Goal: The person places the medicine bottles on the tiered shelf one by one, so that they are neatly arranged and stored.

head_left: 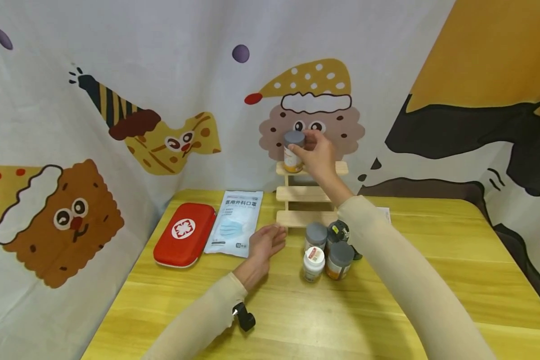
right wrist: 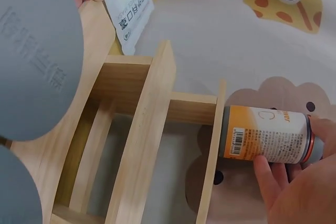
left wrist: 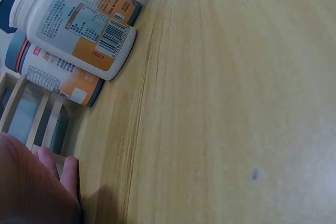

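While the right hand (head_left: 321,157) grips a cylindrical, grey-lidded bottle (head_left: 291,162) just above the head view's centre, base at the slatted pale-wood rack's (head_left: 303,193) top board, the left hand (head_left: 262,247), fingers loosely extended, is near the lowest board. Below centre: smooth white bottle (head_left: 313,271), grey-lidded jars (head_left: 340,255), wood-grained table (head_left: 297,320).

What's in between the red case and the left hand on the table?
The mask packet lies between the red case and the left hand, shown in the head view.
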Motion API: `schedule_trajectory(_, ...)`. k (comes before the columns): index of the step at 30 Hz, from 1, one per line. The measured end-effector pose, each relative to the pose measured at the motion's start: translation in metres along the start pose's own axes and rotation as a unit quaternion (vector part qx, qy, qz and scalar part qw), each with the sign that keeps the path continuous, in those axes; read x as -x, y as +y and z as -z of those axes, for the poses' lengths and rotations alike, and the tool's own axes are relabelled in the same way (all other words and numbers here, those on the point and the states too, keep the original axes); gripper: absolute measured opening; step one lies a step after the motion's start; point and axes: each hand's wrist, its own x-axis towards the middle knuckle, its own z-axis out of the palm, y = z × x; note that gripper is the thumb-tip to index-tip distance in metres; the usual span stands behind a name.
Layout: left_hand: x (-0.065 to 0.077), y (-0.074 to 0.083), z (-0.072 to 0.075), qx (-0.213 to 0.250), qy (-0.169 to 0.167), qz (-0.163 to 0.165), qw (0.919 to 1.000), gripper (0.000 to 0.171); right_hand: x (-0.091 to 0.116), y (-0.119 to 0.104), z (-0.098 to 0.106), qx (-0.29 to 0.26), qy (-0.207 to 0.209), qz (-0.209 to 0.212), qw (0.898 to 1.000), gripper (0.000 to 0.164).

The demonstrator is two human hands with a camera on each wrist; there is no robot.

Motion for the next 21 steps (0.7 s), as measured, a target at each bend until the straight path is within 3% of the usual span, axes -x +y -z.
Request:
schedule_trajectory(7,-0.001,0.0,-0.001,0.001,0.0,0.002,1.0,0.03,0.002,-0.001,-0.005,0.031,0.012,-0.005,0.999,0.06)
schedule_trajectory(15,0.0,0.0,-0.002,-0.005,0.002,0.007,1.0,0.025,0.009,0.003,0.001,0.017,0.015,0.003,1.0,0.06)
schedule_trajectory(21,0.0,0.001,0.0,-0.006,-0.002,0.002,1.0,0.028,0.02,0.002,0.012,0.0,0.017,0.034,0.999,0.058)
